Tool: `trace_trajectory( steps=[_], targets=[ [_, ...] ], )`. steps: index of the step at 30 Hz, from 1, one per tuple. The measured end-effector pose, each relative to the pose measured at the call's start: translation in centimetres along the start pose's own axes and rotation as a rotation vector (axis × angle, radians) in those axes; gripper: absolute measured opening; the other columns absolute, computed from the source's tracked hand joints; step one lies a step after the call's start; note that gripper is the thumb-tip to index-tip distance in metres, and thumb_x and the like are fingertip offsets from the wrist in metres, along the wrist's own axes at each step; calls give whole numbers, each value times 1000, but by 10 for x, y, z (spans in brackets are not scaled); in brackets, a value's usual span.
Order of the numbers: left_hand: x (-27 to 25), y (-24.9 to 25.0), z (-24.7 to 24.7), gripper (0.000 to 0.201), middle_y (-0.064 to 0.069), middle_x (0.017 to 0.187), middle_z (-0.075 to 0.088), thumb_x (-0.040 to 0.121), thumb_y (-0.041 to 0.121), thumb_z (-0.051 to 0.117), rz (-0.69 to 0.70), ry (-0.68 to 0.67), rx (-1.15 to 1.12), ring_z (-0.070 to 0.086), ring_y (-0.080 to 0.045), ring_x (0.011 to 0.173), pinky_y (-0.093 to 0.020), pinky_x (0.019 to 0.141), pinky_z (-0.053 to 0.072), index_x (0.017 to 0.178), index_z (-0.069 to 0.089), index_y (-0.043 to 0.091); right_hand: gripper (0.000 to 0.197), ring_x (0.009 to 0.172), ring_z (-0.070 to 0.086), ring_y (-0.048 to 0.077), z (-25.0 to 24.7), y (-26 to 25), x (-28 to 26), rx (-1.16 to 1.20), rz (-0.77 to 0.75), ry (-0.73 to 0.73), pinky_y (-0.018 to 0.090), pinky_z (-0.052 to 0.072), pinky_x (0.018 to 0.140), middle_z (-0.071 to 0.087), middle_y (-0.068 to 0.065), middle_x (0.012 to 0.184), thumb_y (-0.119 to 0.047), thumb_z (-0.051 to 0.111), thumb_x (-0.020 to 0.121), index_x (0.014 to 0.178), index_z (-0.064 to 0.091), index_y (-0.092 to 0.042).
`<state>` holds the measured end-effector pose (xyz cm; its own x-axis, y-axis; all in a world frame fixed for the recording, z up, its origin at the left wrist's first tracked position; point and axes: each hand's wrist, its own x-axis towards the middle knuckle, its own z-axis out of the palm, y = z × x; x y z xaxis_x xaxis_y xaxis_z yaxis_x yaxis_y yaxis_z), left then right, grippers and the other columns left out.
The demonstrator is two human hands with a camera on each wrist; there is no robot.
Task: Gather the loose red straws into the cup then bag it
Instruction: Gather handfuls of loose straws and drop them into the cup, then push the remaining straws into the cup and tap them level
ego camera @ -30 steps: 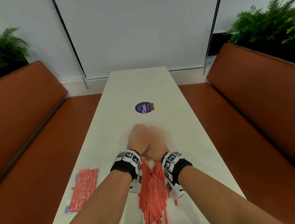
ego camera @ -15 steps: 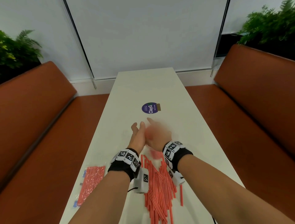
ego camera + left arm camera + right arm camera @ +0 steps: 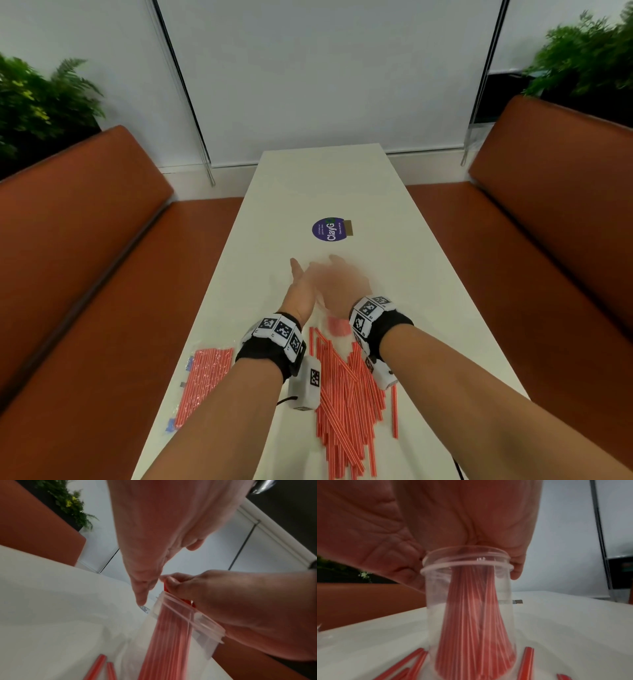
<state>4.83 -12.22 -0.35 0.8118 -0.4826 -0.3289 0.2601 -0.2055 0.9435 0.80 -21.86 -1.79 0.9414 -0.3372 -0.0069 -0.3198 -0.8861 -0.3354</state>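
A clear plastic cup (image 3: 505,588) stands on the white table (image 3: 325,185), with a bundle of red straws (image 3: 471,608) upright inside it. My right hand (image 3: 453,520) comes down over the cup's mouth and grips the tops of the bundled straws (image 3: 171,622). In the head view that right hand (image 3: 339,284) is blurred and hides most of the cup. My left hand (image 3: 301,291) is next to it on the left, fingers (image 3: 142,585) straight and holding nothing. Many loose red straws (image 3: 346,394) lie in a pile between my forearms, near the table's front.
A clear packet of red straws (image 3: 205,383) lies at the table's near left edge. A round purple sticker (image 3: 329,229) is further out on the table. Orange benches (image 3: 85,274) (image 3: 531,257) flank both sides, with plants behind them.
A second ago both hands were cupped together over the cup. My left hand has since opened and straightened; the right hand stays on the straw tops. The head view has tilted up slightly.
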Motion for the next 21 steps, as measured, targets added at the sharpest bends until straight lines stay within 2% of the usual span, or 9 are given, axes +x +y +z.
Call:
trace_trajectory(
  steps=[2, 4, 7, 9, 11, 14, 16, 18, 21],
  targets=[
    [0, -5, -6, 73, -6, 160, 23, 94, 50, 30, -6, 35, 55, 24, -25, 147, -47, 120, 20, 153, -10, 31, 50, 138, 28, 33, -5, -3, -3, 59, 34, 44, 53, 31, 105, 11, -2, 159, -46, 29, 97, 145, 14, -48],
    [-2, -9, -15, 76, -8, 159, 24, 90, 46, 32, -49, 70, 97, 26, -28, 146, -47, 119, 22, 154, -5, 29, 54, 138, 28, 35, -16, -4, -11, 144, 91, 122, 56, 29, 105, 12, -1, 160, -49, 29, 96, 147, 10, -44],
    [-14, -16, -28, 71, -14, 155, 32, 90, 20, 38, -135, 123, 398, 34, -32, 140, -41, 116, 29, 155, 9, 14, 59, 129, 37, 37, -35, 7, -31, 276, 277, 150, 54, 34, 103, 30, 15, 148, -38, 39, 94, 146, 21, -18],
    [-26, -22, -30, 69, -13, 158, 25, 90, 11, 42, -169, -7, 738, 27, -30, 145, -37, 118, 25, 153, 16, 10, 64, 126, 38, 38, -39, 22, -51, 229, 420, -19, 48, 36, 103, 36, 21, 141, -40, 48, 88, 139, 30, -6],
    [-45, -29, -25, 75, -7, 162, 15, 87, 14, 48, -148, -214, 1031, 17, -30, 149, -41, 121, 17, 154, 16, 18, 87, 129, 38, 37, -33, 30, -74, 107, 493, -246, 44, 36, 105, 37, 21, 141, -61, 56, 75, 138, 33, -6],
    [-60, -37, -16, 91, 3, 163, 3, 79, 11, 56, -121, -417, 1272, 5, -33, 150, -49, 119, 19, 154, 9, 33, 131, 139, 26, 36, -19, 24, -107, -31, 447, -504, 46, 29, 113, 25, 19, 151, -81, 66, 48, 147, 17, -11],
    [-66, -40, -12, 97, 7, 163, -4, 77, 8, 60, -108, -477, 1349, 1, -30, 150, -50, 118, 23, 153, 6, 36, 141, 142, 18, 38, -9, 12, -123, -186, 344, -582, 47, 18, 116, 19, 20, 153, -79, 69, 47, 150, 4, -8],
    [-72, -44, -9, 100, 9, 163, -6, 75, 7, 65, -94, -511, 1432, 1, -29, 150, -51, 117, 25, 153, 9, 35, 143, 142, 18, 38, 1, -1, -130, -343, 222, -593, 48, 12, 118, 19, 21, 154, -78, 68, 49, 150, 1, -3],
    [-81, -48, -6, 105, 7, 162, 0, 69, 14, 77, -26, -535, 1485, 8, -30, 148, -49, 115, 31, 153, 16, 31, 122, 135, 28, 34, 4, -15, -136, -395, 126, -533, 44, 21, 114, 33, 17, 145, -71, 71, 57, 146, 20, -5]
  ],
)
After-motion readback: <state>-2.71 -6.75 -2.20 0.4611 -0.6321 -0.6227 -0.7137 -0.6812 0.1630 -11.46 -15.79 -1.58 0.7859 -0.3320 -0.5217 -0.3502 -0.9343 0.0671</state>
